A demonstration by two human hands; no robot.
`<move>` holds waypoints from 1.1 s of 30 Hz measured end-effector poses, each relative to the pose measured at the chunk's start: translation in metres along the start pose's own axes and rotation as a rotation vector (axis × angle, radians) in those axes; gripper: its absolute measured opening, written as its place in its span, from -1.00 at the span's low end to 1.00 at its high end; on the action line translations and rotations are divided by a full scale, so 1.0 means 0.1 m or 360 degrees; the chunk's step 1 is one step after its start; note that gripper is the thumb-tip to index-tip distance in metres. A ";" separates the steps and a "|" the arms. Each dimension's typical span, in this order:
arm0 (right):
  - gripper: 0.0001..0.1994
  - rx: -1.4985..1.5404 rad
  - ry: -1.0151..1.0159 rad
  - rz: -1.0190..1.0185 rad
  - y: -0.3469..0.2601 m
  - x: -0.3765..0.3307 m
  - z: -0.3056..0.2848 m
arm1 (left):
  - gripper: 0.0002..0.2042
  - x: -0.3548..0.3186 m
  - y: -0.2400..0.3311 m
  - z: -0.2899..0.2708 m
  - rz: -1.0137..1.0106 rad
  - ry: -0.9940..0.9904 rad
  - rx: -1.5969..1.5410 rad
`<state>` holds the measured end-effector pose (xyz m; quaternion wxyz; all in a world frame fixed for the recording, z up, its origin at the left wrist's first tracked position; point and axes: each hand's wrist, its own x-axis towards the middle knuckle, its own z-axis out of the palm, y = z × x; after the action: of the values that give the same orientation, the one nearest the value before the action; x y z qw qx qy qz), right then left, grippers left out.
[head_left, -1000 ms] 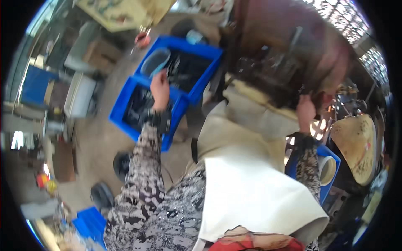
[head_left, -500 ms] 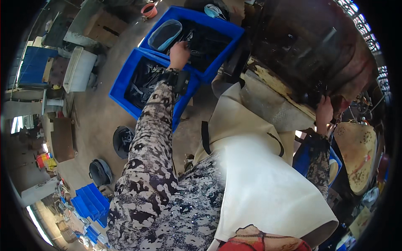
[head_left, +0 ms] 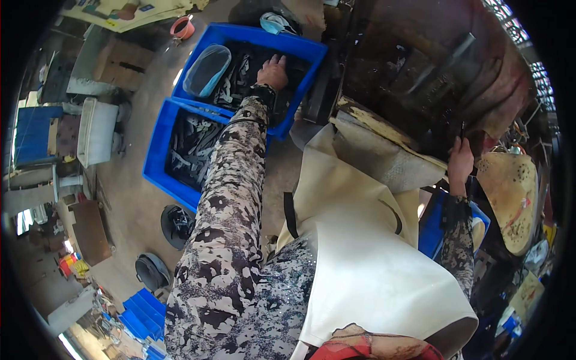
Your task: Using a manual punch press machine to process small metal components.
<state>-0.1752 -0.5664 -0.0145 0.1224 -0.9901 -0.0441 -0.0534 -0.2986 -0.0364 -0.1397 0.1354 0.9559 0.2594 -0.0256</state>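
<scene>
My left hand (head_left: 273,73) reaches into the farther blue bin (head_left: 246,31), its fingers stretched out and slightly apart over dark pieces there. Grey, flat, irregular pieces (head_left: 229,89) lie in that bin beside a clear oval tub (head_left: 207,69). A second blue bin (head_left: 157,147) with similar pieces overlaps its near side. On the right, my right hand (head_left: 461,163) is closed around a thin dark tool (head_left: 462,129) at the edge of a dark, wet-looking work surface (head_left: 420,66). What the tool's tip touches is hard to make out.
A pale apron (head_left: 372,240) covers my front, its upper end near the bench edge. Black buckets (head_left: 152,273) stand on the floor at left, with stacked blue crates (head_left: 143,315) nearer. An orange pot (head_left: 182,27) stands beyond the bins; a yellowish board (head_left: 509,201) is at right.
My left hand has moved right and deeper across the farther bin, away from the clear tub, and its fingers have spread. My right hand keeps its hold at the bench. The view has shifted slightly.
</scene>
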 end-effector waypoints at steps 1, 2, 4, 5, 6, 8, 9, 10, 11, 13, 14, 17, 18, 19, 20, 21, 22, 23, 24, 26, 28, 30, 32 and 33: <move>-0.66 -0.0015 0.0013 -0.0004 0.00 0.00 0.00 | -0.40 0.06 0.03 0.03 -0.0003 -0.0049 0.0051; -0.66 -0.0022 0.0018 0.0005 -0.01 0.00 0.00 | -0.40 0.10 0.05 0.04 0.0008 -0.0052 0.0045; -0.67 -0.0009 -0.0020 0.0034 -0.03 0.01 0.01 | -0.47 0.19 0.05 0.09 0.0049 -0.0056 0.0263; -0.67 -0.0011 -0.0016 0.0038 -0.04 0.00 0.01 | -0.47 0.21 0.05 0.14 0.0054 -0.0056 0.0261; -0.67 0.0027 -0.0013 0.0035 -0.04 -0.01 0.00 | -0.47 0.22 0.04 0.18 0.0062 -0.0048 0.0327; -0.68 0.0061 -0.0008 0.0031 -0.05 -0.03 -0.01 | -0.47 0.22 0.07 0.21 0.0071 -0.0041 0.0387; -0.68 0.0109 -0.0012 0.0046 -0.06 -0.03 -0.02 | -0.47 0.19 0.07 0.23 0.0031 -0.0047 0.0316; -0.68 0.0154 -0.0021 0.0065 -0.06 -0.05 -0.01 | -0.47 0.15 0.10 0.23 -0.0008 -0.0060 0.0247; -0.68 0.0152 -0.0026 0.0068 -0.03 -0.03 0.00 | -0.47 0.16 0.14 0.20 -0.0007 -0.0066 0.0248; -0.68 0.0113 0.0010 0.0046 0.02 -0.01 0.02 | -0.47 0.13 0.17 0.16 -0.0012 -0.0115 0.0253; -0.68 0.0115 -0.0001 0.0042 0.02 -0.02 0.03 | -0.47 0.08 0.14 0.20 -0.0021 -0.0121 0.0258; -0.68 0.0141 -0.0025 0.0039 0.03 -0.01 0.00 | -0.52 -0.05 0.08 0.27 0.0013 0.0001 0.0226; -0.68 0.0145 -0.0022 0.0022 0.03 0.01 0.01 | -0.57 -0.11 0.04 0.28 0.0054 -0.0027 0.0200; -0.68 0.0141 -0.0012 0.0020 0.04 0.00 0.00 | -0.61 -0.17 0.02 0.29 0.0112 -0.0060 0.0170; -0.68 0.0131 -0.0001 0.0050 0.04 -0.02 -0.01 | -0.65 -0.23 0.00 0.31 0.0140 -0.0031 0.0193; -0.68 0.0121 0.0122 -0.0049 0.01 -0.03 0.01 | -0.69 -0.31 -0.04 0.34 0.0174 -0.0001 0.0211; -0.67 0.0073 0.0265 -0.0094 0.08 -0.08 -0.02 | -0.71 -0.33 0.16 0.19 -0.0084 -0.0158 -0.0170; -0.65 -0.0038 0.0144 0.0074 0.15 -0.08 -0.05 | -0.70 -0.48 0.45 -0.10 -0.0167 -0.0167 -0.0074; -0.59 -0.0085 -0.0001 0.0141 0.00 -0.01 -0.05 | -0.68 -0.45 -0.22 0.27 0.0281 -0.0048 0.0157; -0.60 0.0019 0.0080 0.0018 0.00 -0.02 -0.02 | -0.62 -0.40 -0.56 0.51 0.0541 0.0158 -0.0005; -0.65 0.0000 0.0015 -0.0002 -0.13 0.04 0.01 | -0.73 -0.29 -1.25 0.70 0.0560 0.0051 0.0170; -0.68 0.0147 0.0106 0.0004 0.05 0.03 0.03 | -0.81 0.09 -0.87 0.73 0.0818 0.0169 0.0366; -0.69 0.0224 0.0083 -0.0013 -0.02 0.05 0.05 | -0.76 0.09 -1.08 0.90 0.0842 0.0070 0.0844; -0.70 0.0285 0.0055 -0.0031 -0.03 0.04 0.05 | -0.66 0.07 -1.10 1.01 0.0259 0.0225 0.0710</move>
<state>-0.1712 -0.5615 -0.0185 0.2108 -0.9736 -0.0562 -0.0674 -0.3463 0.0309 -0.2644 -0.0959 0.9793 0.1783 -0.0042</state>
